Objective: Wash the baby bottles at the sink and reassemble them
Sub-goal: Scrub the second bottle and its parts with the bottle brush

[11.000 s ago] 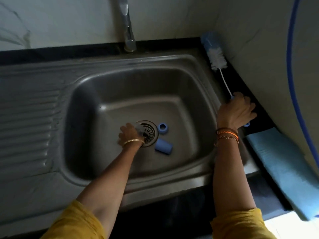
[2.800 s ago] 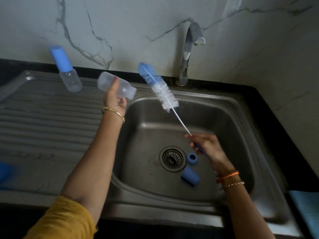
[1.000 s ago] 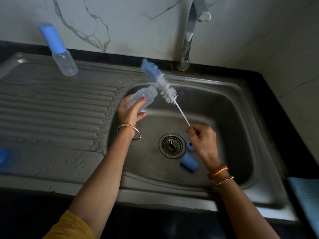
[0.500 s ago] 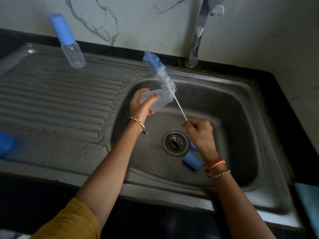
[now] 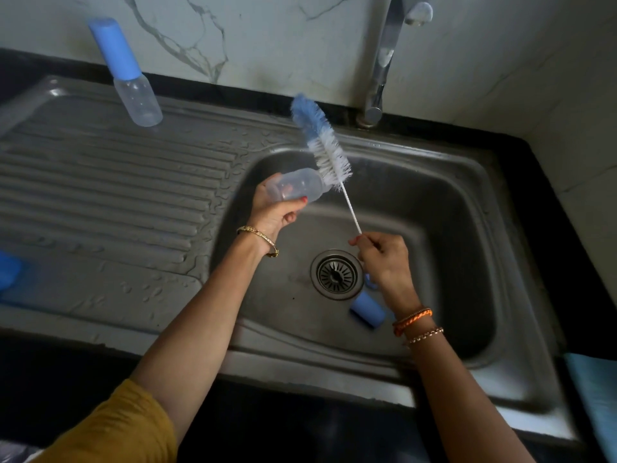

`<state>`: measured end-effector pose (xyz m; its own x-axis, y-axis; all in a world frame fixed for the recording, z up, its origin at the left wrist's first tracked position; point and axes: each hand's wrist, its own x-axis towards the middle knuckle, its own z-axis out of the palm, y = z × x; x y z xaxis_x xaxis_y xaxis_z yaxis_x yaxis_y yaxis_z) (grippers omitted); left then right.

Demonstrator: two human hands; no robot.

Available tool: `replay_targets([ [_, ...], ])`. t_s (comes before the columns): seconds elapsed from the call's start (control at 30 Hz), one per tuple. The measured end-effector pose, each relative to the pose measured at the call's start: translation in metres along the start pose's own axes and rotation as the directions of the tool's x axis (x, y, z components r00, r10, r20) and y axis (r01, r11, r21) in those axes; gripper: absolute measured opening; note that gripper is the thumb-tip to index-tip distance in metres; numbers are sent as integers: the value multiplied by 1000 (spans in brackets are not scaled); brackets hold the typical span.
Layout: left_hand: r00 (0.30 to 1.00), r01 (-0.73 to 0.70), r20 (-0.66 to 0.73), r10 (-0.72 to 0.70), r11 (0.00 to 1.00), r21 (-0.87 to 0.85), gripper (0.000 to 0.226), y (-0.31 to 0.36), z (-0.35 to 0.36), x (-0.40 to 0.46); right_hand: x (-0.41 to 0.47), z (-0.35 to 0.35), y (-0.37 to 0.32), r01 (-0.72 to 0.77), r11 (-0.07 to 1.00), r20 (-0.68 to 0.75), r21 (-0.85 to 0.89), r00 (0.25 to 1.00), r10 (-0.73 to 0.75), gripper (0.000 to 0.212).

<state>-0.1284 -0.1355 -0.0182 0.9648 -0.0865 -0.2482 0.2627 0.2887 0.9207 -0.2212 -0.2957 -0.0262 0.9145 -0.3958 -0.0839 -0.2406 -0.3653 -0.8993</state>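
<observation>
My left hand (image 5: 275,208) grips an open clear bottle body (image 5: 295,188) on its side over the sink's left edge, mouth pointing right. My right hand (image 5: 384,259) pinches the thin wire handle of a blue-and-white bottle brush (image 5: 320,142). The bristles stand just beside the bottle's mouth, outside it. On the basin floor lies a blue cap (image 5: 367,312), beside the drain (image 5: 337,274). A blue ring (image 5: 370,282) is mostly hidden behind my right hand. A second bottle with a blue cap (image 5: 130,75) stands at the back of the drainboard.
The steel sink (image 5: 450,208) has a ribbed, wet drainboard (image 5: 100,195) on the left. The tap (image 5: 384,61) rises at the back against a marble wall. A blue object (image 5: 8,272) sits at the far left edge, a light blue cloth (image 5: 597,389) at the far right.
Both hands have held their grips. The bottle has come over the basin beside the brush, and the bristle end has stayed just outside the bottle's mouth.
</observation>
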Motion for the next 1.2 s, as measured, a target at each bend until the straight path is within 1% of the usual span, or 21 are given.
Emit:
replay_targets([
  [0.03,1000,-5,-26,4,1000,-23,44,1,-1,0,1,-2,-1,1,1000,7,-7,1000,-1,22],
  [0.1,993,-1,-121,-5,999,-45,26,1,-4,1,2,-6,-1,-5,999,28,-40,1000,6,22],
  [0.17,977,7,-214,-22,998,-69,22,-1,-8,2,2,-11,0,-28,998,53,-60,998,31,23],
  [0.23,970,-22,-242,-7,993,-113,23,-2,-11,3,0,-16,-1,-46,997,61,-67,997,50,23],
  [0.33,975,-60,-217,47,997,-51,28,-4,-7,1,-2,-17,-2,-11,993,26,-114,1000,14,23],
  [0.43,994,-83,-74,83,996,-8,28,-6,1,-3,-1,-14,-3,14,988,-15,-157,1000,-16,26],
  [0.5,995,-100,-5,100,994,-41,26,-5,3,-6,-1,-14,-4,19,986,-31,-167,999,-25,27],
  [0.57,996,-84,30,89,988,-126,23,-3,3,-7,0,-15,-4,21,986,-24,-165,999,-25,25],
  [0.6,996,-76,27,81,983,-167,29,-2,2,-6,0,-17,-4,22,986,-12,-164,1000,-24,23],
  [0.67,996,-91,-38,85,975,-203,48,-2,1,-3,0,-21,-4,21,983,13,-180,1000,-19,21],
  [0.7,994,-95,-70,82,974,-207,53,-2,1,-2,1,-23,-3,23,979,21,-202,1000,-19,22],
  [0.73,995,-82,-81,66,973,-214,54,-2,0,-1,0,-25,-2,25,973,22,-228,1000,-20,23],
  [0.8,999,-17,-39,9,976,-216,48,0,-1,-1,0,-26,0,33,960,4,-277,999,-33,26],
  [0.87,999,35,-20,-38,988,-148,44,-1,-1,-2,-1,-24,-1,50,952,-27,-302,998,-61,28],
  [0.9,998,46,-38,-50,993,-109,43,-3,0,-2,-2,-23,-3,62,954,-47,-293,996,-79,28],
  [0.97,993,29,-116,-35,998,-52,39,-5,4,-2,-2,-21,-4,90,954,-71,-285,991,-115,29],
  [1.03,975,-28,-219,26,1000,-3,27,-7,8,-5,-1,-20,-4,101,944,-40,-313,992,-119,29],
  [1.07,967,-54,-249,55,998,12,25,-8,7,-5,-1,-21,-4,94,943,-9,-320,995,-102,28],
  [1.13,966,-81,-246,78,997,0,21,-8,6,-5,1,-26,-3,63,951,45,-302,998,-51,25],
  [1.2,973,-77,-222,70,997,-23,14,-6,4,-4,3,-34,-4,49,962,66,-268,997,-32,20],
])
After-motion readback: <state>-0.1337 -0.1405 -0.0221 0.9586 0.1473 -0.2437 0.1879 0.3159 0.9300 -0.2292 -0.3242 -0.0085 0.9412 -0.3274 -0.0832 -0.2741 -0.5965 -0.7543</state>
